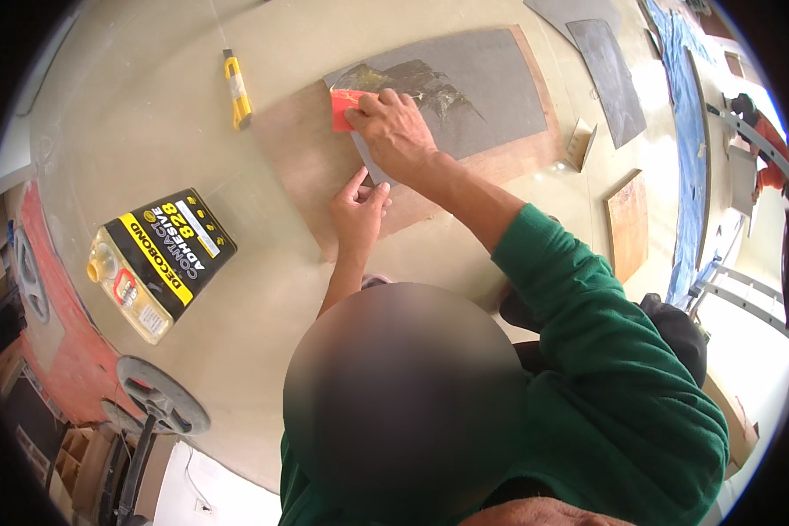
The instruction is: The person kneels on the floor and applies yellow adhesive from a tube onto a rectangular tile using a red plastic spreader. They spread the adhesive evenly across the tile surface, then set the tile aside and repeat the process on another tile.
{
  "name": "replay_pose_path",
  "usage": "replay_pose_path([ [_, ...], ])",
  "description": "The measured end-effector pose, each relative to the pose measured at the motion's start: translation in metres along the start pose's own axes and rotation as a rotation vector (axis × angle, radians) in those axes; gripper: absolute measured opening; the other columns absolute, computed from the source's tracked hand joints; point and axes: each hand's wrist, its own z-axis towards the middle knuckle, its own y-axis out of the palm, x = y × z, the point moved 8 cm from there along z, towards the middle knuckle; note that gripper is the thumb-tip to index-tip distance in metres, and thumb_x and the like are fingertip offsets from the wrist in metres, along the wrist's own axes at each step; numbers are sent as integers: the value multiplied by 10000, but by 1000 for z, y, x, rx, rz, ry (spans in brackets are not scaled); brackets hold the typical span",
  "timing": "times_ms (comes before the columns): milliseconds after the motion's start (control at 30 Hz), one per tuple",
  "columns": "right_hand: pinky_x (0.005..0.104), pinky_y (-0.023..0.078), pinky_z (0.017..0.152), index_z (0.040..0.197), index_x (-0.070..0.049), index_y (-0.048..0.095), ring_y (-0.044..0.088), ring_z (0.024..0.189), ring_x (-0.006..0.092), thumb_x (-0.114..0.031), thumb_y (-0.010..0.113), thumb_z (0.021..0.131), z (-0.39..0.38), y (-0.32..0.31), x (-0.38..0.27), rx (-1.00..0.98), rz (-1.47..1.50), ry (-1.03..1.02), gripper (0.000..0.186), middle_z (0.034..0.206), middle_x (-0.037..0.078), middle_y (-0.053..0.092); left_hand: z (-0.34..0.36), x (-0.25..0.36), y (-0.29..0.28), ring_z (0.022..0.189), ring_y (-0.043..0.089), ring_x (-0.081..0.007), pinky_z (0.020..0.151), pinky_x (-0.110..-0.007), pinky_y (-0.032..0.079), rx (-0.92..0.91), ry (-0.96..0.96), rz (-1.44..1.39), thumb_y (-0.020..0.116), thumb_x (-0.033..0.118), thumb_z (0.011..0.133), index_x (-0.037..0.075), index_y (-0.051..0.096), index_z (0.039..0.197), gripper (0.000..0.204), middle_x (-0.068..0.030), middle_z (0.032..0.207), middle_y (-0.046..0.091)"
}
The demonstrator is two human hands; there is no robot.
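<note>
My right hand (394,131) is closed on a flat red spreader (344,112), pressed to the left end of a dark grey sheet (500,88). A wet, dark smear of what looks like glue (412,81) covers part of that sheet's upper left. Under the grey sheet lies a larger brown wooden board (302,158), showing along its left and lower sides. My left hand (358,210) rests at the sheet's lower left corner, with thumb and forefinger apart; its other fingers look partly curled.
A yellow utility knife (237,90) lies at upper left. A black and yellow adhesive can (162,263) stands at left. Grey offcuts (607,79), a small angled piece (580,145) and a wooden block (628,223) lie at right. Another person (767,149) is at far right near a ladder.
</note>
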Motion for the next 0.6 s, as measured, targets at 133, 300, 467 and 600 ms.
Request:
replay_pose_path([
  [133,421,516,871,946,-87,744,630,946,304,-48,621,852,1,-46,43,155,40,195,161,949,98,664,-2,-8,-6,685,689,-111,557,-247,555,34,2,-49,760,55,919,-120,548,1400,554,-68,794,696],
  [300,421,546,782,919,-59,738,663,870,317,-89,643,844,1,-13,56,90,-56,374,124,933,138,679,-3,2,-1,704,692,-98,575,-241,544,33,-14,-6,753,59,925,-98,636,1314,436,-63,779,705],
  [467,396,527,829,883,-76,737,645,963,296,-90,664,795,16,20,-22,-36,116,290,115,1047,125,650,11,-16,-12,618,627,-91,551,-252,522,11,300,245,757,47,914,-98,603,1359,493,-62,737,696],
  [600,434,482,873,910,-83,735,613,985,297,-74,643,815,13,5,-25,-76,244,311,132,1006,106,639,6,1,-8,612,613,-85,555,-243,512,31,222,235,754,41,914,-94,611,1352,480,-56,738,690],
])
